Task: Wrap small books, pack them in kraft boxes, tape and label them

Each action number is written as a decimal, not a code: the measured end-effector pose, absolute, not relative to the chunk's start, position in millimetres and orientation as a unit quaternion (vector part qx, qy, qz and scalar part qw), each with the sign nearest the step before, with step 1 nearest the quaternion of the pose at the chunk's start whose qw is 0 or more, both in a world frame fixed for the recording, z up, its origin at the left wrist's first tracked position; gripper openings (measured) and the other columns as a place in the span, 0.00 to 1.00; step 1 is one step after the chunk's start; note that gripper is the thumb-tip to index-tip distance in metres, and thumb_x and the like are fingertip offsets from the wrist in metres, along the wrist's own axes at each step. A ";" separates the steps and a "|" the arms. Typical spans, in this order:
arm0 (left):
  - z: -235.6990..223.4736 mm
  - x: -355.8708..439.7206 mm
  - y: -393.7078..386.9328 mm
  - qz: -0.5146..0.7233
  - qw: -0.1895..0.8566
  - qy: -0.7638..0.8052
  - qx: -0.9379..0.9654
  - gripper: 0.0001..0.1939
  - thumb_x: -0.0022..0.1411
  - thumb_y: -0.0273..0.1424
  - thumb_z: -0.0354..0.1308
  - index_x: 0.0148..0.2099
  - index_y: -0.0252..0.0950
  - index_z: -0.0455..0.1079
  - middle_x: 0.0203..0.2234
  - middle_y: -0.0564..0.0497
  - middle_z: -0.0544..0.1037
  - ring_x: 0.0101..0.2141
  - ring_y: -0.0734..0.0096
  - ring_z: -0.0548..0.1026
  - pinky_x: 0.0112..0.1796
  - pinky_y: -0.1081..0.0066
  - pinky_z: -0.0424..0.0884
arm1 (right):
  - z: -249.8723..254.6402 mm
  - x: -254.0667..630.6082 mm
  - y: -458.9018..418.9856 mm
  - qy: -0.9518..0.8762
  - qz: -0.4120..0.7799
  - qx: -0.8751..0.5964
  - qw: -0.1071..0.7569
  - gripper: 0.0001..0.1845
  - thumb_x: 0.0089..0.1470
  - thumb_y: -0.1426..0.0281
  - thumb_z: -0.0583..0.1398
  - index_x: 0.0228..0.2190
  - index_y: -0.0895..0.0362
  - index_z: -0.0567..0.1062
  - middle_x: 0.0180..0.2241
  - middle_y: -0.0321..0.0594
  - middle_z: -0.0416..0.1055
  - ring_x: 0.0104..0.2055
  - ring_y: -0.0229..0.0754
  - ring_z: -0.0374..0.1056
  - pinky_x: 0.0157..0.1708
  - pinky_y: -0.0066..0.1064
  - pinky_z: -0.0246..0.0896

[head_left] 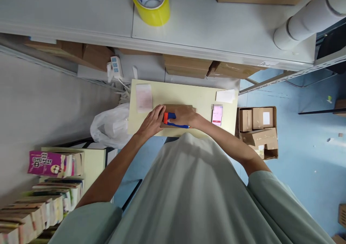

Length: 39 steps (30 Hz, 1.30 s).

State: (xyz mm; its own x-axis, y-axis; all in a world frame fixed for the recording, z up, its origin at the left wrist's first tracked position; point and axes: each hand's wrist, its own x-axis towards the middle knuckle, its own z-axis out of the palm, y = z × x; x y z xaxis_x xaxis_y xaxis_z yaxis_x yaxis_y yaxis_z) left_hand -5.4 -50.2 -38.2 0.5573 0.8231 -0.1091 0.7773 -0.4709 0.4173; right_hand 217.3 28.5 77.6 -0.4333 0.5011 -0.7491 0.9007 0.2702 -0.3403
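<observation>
A flat brown cardboard box (169, 107) lies on the pale yellow table in front of me. My left hand (154, 120) rests on its left end, with the fingers stretched out and nothing gripped. Wrapped around a blue-and-red tape dispenser (165, 118), my right hand (183, 116) is over the middle of the box. The dispenser's red end points left toward my left fingers, and its blue lower edge runs to the right. My right hand hides part of the tool and much of the box top.
On the table (200, 92) lie a printed sheet (144, 97), white papers (225, 96) and a lit phone (217, 115). A yellow tape roll (155, 15) sits on the shelf above. Right of the table is an open carton of boxes (276, 132); left are a plastic bag (109, 125) and books (45, 163).
</observation>
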 end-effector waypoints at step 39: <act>-60.6 -3.1 -47.3 -0.035 0.200 0.443 0.873 0.55 0.65 0.29 0.61 0.82 0.19 0.34 0.73 0.14 0.55 0.75 0.22 0.53 0.65 0.32 0.63 | 91.5 407.1 42.6 0.614 -0.472 0.527 0.350 0.41 0.59 0.32 0.63 0.37 0.61 0.84 0.31 0.50 0.83 0.30 0.48 0.80 0.34 0.35 0.72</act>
